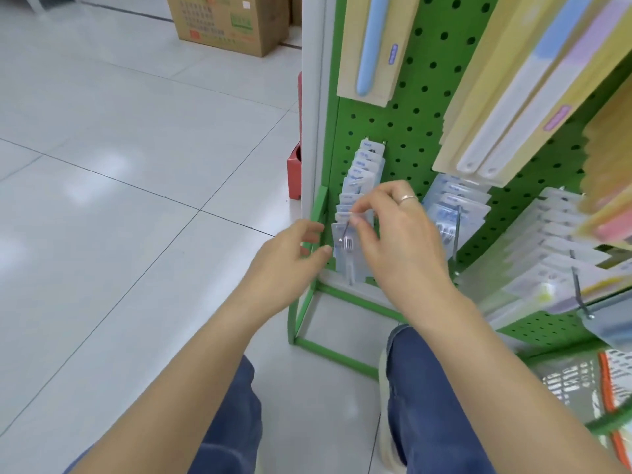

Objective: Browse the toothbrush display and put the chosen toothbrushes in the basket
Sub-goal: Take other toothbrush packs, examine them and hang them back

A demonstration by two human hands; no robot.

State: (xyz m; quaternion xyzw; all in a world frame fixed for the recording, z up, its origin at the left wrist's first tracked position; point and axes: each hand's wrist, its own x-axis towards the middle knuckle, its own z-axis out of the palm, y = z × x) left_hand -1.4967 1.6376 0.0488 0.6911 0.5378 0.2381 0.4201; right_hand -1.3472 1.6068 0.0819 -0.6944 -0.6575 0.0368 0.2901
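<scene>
I'm seeing packets (359, 186) hanging low on the pegboard (410, 131), boxed toothbrushes (371, 46) hanging above them, basket (581, 381) sitting lower right.

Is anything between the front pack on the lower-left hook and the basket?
Yes: the pack still hangs on its hook, which it must slide off. The right hand pinches its top. The person's leg lies between it and the basket.

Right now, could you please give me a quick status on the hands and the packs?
Right hand pinching front blister pack on lowest left hook. Left hand open beside it. Basket lower right, nothing blocking.
</scene>
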